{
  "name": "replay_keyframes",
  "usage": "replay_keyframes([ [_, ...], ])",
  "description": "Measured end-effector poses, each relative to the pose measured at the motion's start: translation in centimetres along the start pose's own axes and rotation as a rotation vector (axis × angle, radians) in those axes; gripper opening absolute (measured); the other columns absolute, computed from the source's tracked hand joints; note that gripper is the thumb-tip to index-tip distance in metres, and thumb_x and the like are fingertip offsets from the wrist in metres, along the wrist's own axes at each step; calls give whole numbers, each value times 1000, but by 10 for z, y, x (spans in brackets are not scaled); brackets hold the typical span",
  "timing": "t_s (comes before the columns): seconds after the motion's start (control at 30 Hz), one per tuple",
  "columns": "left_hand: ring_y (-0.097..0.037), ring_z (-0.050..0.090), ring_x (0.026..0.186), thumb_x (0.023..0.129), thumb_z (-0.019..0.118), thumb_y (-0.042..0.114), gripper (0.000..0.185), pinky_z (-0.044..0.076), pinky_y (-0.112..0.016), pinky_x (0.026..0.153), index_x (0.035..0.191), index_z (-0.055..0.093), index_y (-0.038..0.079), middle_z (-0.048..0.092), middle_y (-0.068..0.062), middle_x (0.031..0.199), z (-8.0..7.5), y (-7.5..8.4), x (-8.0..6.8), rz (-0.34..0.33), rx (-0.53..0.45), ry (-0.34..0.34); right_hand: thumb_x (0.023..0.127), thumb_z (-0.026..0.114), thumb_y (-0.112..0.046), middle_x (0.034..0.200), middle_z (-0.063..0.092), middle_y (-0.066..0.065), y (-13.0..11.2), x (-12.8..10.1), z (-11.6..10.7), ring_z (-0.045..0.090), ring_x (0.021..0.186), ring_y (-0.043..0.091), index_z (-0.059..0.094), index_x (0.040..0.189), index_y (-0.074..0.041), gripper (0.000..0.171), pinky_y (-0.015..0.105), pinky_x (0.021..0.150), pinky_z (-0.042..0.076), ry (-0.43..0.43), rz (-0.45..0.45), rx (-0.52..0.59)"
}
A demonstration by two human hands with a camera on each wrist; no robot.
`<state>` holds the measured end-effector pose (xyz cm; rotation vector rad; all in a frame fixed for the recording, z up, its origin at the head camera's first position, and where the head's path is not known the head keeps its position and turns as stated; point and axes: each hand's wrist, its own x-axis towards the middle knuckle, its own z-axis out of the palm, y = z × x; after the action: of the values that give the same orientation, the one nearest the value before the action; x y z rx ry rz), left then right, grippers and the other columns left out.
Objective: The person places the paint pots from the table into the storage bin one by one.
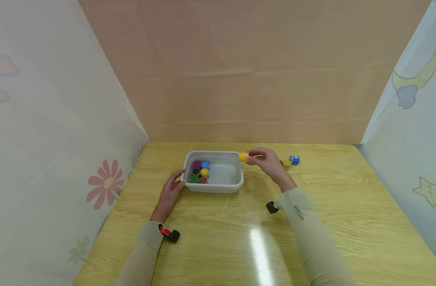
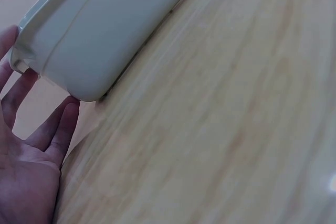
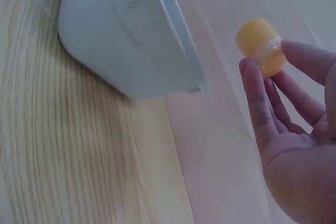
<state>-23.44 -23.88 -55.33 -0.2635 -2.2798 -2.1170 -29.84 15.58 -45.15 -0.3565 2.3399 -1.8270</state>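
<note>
My right hand (image 1: 269, 162) pinches a small yellow paint jar (image 3: 257, 38) between thumb and fingertips. In the head view that jar is at the right rim of a white plastic container (image 1: 214, 188); in the right wrist view it is held up beside the container's outer wall. My left hand (image 1: 170, 194) holds the container's left end, with fingertips over and under the rim in the left wrist view. Inside, on the left side, lie several small jars: a purple jar (image 1: 197, 164), a blue jar (image 1: 205, 165), a yellow jar (image 1: 204, 172), a green jar (image 1: 194, 179) and others.
Right of the container, partly behind my right hand, lie a blue jar (image 1: 294, 159) and a yellow jar (image 1: 287, 164), with a bit of red beside them. The wooden table (image 1: 218, 234) ends at a brown backdrop (image 1: 253, 99), with pale patterned sheets at both sides.
</note>
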Motion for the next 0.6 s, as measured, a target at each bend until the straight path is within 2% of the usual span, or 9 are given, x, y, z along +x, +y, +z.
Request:
replay_keyframes([
  [0.13, -34, 50, 143, 107, 59, 31, 48, 44, -13, 104, 153, 49, 23, 38, -4, 163, 0, 0, 1, 1, 11, -1, 98, 73, -28, 129, 66, 18, -3, 8, 14, 74, 101, 27, 66, 132, -3, 42, 51, 106, 52, -16, 10, -12],
  [0.37, -35, 49, 143, 107, 59, 30, 49, 44, -14, 104, 154, 48, 22, 38, -5, 163, 0, 2, 0, 10, 12, 0, 100, 71, -18, 128, 66, 22, -9, 22, 42, 67, 112, 48, 66, 132, 1, 37, 55, 104, 53, -52, -1, 19],
  [0.6, -35, 50, 142, 106, 60, 32, 49, 45, -14, 104, 154, 49, 24, 39, -4, 163, 0, 1, 0, 2, 10, -1, 100, 69, -15, 124, 68, 22, -14, 33, 64, 67, 111, 50, 66, 129, 2, 33, 59, 105, 50, -61, 0, 13],
])
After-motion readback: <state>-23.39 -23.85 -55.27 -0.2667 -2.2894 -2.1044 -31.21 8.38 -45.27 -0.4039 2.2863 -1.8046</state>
